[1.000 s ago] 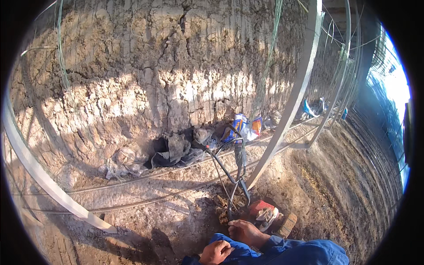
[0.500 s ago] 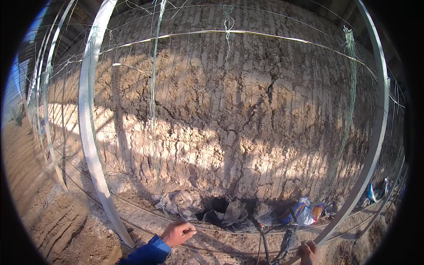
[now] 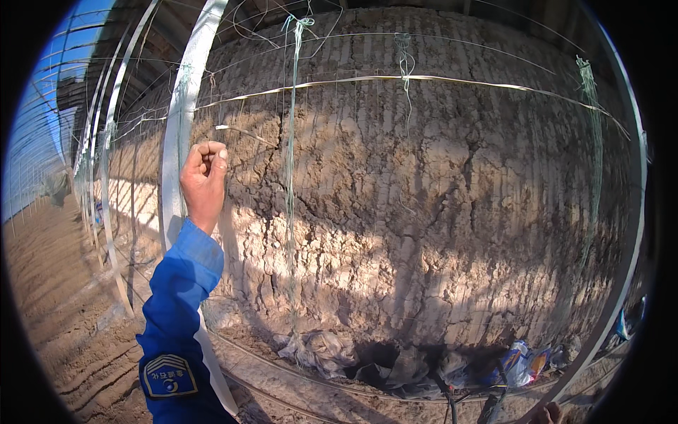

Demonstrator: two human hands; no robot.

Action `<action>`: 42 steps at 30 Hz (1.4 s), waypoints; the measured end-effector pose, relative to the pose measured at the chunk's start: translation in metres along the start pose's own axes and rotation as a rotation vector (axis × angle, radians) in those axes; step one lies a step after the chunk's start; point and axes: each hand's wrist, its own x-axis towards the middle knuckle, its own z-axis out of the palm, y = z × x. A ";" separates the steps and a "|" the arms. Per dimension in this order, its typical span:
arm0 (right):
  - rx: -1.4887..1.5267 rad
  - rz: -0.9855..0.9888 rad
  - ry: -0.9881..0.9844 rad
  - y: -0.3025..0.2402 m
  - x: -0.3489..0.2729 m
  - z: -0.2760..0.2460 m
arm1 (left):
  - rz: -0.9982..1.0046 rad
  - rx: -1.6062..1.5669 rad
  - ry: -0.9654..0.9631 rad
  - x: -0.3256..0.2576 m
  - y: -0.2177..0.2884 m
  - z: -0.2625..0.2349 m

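Note:
My left hand, at the end of a blue sleeve, is raised before the left white post. Its fingers are curled in and the thumb is pressed against them; whatever may lie between them is too small to make out. Beside it hangs a bundle of pale green strings, and a short stick juts from the earth wall. At the lower edge only a part of my right hand shows, fingers curled at the foot of the right white post.
A pale horizontal strip crosses the wall, with more green strings at the right. Along the wall's base lie crumpled plastic sheeting, a blue printed bag and a dark metal frame. Thin pipes run along the ground.
My left hand has risen from low near the ground to the height of the stick, beside the left post. The view has shifted left and up; my right hand stays by the right post.

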 end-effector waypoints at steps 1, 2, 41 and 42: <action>-0.014 -0.011 -0.015 -0.005 0.000 0.003 | -0.016 -0.019 0.018 0.027 -0.010 0.011; -0.026 -0.022 -0.031 -0.011 0.000 0.007 | -0.047 -0.065 0.034 0.051 -0.018 0.022; -0.071 0.067 0.179 0.060 -0.003 0.091 | 0.383 0.913 0.127 0.221 -0.083 0.172; -0.070 0.068 0.179 0.064 -0.002 0.089 | 0.462 0.907 0.078 0.201 -0.081 0.162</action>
